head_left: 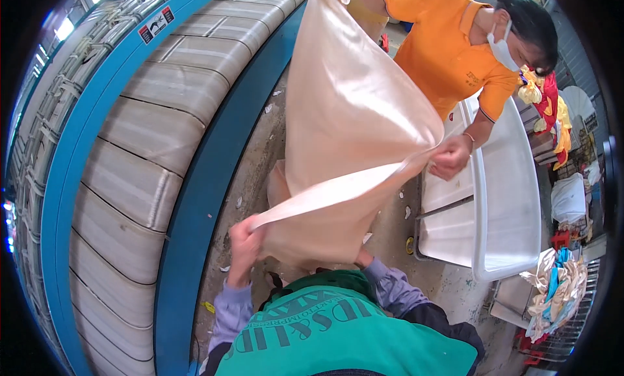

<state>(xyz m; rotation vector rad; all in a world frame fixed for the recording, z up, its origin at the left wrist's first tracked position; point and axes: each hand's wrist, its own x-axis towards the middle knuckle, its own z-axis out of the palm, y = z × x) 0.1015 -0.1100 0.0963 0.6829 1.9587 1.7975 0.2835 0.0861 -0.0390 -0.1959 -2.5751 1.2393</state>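
Note:
A large sheet of shiny, pale peach satin cloth [357, 103] hangs stretched between me and a co-worker in an orange shirt. My left hand [245, 246] is closed on a near corner of its edge. At the cloth's lower right, only the wrist side of my right hand [365, 256] shows; the fingers are hidden behind the fabric. Across from me, a co-worker's hand [452, 157] grips the right part of the cloth. The co-worker's other arm reaches to its upper end at the top.
Along the left runs a machine with wide beige belts [130, 174] inside a blue frame [195, 200]. At the right stands a white bin [510, 187]. A wire rack with crumpled fabrics [559, 291] sits lower right. White scraps lie on the concrete floor [250, 161].

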